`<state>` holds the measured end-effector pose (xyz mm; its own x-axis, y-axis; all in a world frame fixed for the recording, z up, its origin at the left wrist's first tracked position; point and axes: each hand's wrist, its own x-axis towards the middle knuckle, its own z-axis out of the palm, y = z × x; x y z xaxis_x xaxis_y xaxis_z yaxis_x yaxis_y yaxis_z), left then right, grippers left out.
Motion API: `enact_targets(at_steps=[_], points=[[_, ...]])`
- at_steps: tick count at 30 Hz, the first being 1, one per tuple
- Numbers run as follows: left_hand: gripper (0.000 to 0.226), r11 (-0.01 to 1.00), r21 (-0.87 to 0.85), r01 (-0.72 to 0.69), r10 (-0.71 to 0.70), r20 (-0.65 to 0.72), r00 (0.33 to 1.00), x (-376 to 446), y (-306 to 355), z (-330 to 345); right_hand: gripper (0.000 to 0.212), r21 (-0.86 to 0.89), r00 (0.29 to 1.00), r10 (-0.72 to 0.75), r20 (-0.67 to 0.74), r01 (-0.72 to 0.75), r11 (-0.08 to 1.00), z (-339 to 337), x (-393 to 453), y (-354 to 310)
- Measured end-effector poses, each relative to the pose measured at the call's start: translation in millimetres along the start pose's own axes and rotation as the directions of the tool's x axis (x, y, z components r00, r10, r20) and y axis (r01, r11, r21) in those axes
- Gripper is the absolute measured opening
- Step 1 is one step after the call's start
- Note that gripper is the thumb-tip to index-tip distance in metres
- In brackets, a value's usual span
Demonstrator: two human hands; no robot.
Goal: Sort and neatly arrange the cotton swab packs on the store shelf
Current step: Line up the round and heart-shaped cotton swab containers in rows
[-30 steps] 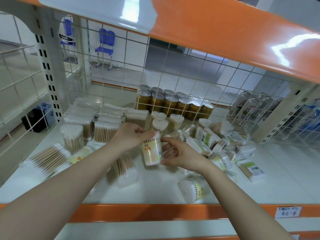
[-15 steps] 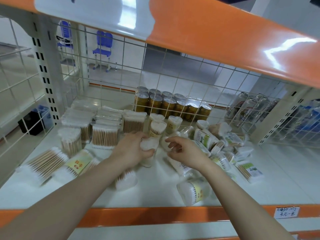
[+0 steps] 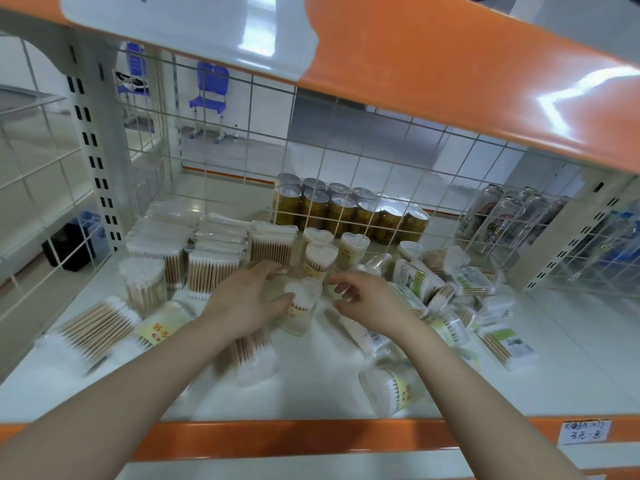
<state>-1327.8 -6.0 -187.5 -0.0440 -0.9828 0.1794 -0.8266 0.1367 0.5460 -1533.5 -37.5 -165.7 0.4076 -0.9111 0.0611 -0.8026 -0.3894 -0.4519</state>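
A clear heart-shaped cotton swab pack (image 3: 304, 303) stands upright on the white shelf (image 3: 311, 386), just in front of two other upright heart-shaped packs (image 3: 320, 257). My left hand (image 3: 247, 301) grips it from the left, thumb on the near side and fingers round the far side. My right hand (image 3: 369, 299) hovers just right of the pack, fingers loosely curled, holding nothing. Stacked rectangular swab packs (image 3: 214, 247) form rows at the back left. A jumble of green-labelled packs (image 3: 433, 285) lies to the right.
Loose packs lie at the front left (image 3: 93, 329) and the front (image 3: 391, 386); one lies under my left wrist. Gold cans (image 3: 346, 209) stand behind the wire mesh back. The orange upper shelf edge (image 3: 450, 64) hangs overhead. A price tag (image 3: 585, 433) sits on the front rail.
The pack was held tilted between both hands; it has moved forward and been stood upright on the shelf. My right hand let go and drew slightly right.
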Motion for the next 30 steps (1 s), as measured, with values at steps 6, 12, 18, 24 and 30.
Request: enact_targets(at_steps=[6,12,18,24,30], points=[[0.049,0.993,0.118,-0.004,0.011,-0.059,0.998,-2.5,-11.4,-12.7,0.056,0.008,0.998,-0.050,0.027,0.050,0.999,5.0,11.3,-14.2],[0.045,0.982,0.186,0.002,0.005,-0.038,0.999,-4.3,-17.7,-15.0,0.061,-0.065,0.983,-0.143,0.113,0.151,0.986,13.2,17.0,-25.7],[0.050,0.979,0.205,-0.011,0.014,-0.013,1.000,-6.7,-16.9,-11.4,0.057,-0.155,0.989,-0.137,0.055,0.144,0.977,17.4,20.1,-24.8],[0.064,0.983,0.183,-0.026,0.026,0.000,1.000,-7.3,-11.7,-4.1,0.045,-0.238,0.998,-0.067,-0.017,0.061,0.969,5.6,24.7,-20.1],[0.042,0.986,0.163,-0.026,0.024,0.011,1.000,-7.1,-9.3,-3.4,0.046,-0.271,0.998,-0.047,-0.032,0.037,0.962,7.6,30.2,-15.5]])
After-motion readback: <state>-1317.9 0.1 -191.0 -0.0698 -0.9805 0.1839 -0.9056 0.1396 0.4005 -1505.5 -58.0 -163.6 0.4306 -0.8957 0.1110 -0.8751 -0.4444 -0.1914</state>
